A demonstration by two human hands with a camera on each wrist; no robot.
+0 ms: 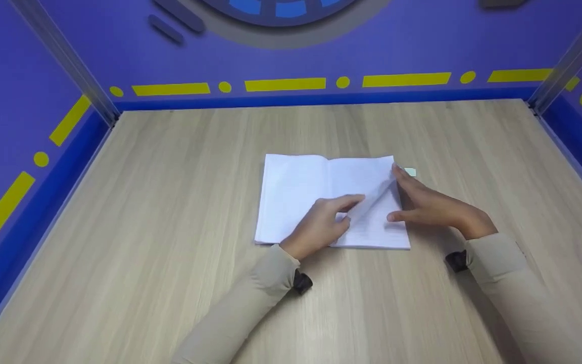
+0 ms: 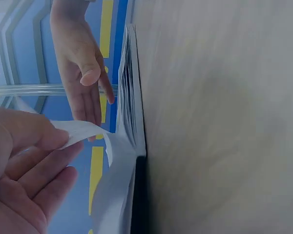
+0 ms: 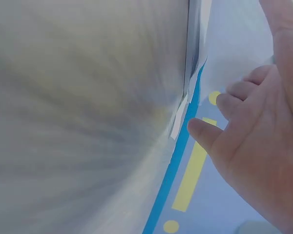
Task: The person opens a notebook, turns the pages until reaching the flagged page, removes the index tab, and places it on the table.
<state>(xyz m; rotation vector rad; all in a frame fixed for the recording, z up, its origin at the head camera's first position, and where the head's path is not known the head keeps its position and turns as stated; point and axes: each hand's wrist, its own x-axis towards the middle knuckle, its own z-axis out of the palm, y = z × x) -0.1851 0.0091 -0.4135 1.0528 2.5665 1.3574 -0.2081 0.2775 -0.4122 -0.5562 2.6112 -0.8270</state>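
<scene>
One open book [image 1: 321, 184] lies on the bench [image 1: 170, 202], approx. centre, spread flat bar a raised page [image 2: 88, 127]. L hand [image 1: 321, 225] pinches that page btwn thumb & fingers. R hand [image 1: 430, 205] has fingers straight, thumb apart, gripping nothing, tips nr book's far R corner; can't tell if touching. Small pale tab [image 1: 410, 172] shows just beside that corner.

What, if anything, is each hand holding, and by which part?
The left hand pinches a raised page of the open book by its loose edge; the right hand grips nothing.
</scene>
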